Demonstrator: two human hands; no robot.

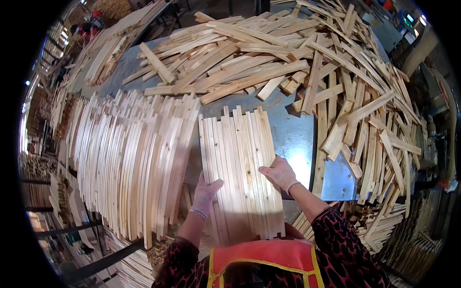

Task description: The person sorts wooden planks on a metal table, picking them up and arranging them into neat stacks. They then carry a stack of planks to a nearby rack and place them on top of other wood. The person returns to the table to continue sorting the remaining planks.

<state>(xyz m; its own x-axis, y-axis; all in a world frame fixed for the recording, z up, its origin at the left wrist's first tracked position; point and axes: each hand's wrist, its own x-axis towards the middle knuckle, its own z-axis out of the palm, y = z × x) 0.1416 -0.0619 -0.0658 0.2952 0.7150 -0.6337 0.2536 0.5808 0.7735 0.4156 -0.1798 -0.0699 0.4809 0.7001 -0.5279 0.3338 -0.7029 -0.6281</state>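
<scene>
I've left hand (205, 193) and right hand (281, 174) gripping strips (241, 177) by their sides, likely squaring; next move wants even pressure.

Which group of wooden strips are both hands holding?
The narrow middle bundle, gripped at opposite edges by the left hand and right hand; neither holds the wide row to its left or the jumbled heap beyond.
</scene>
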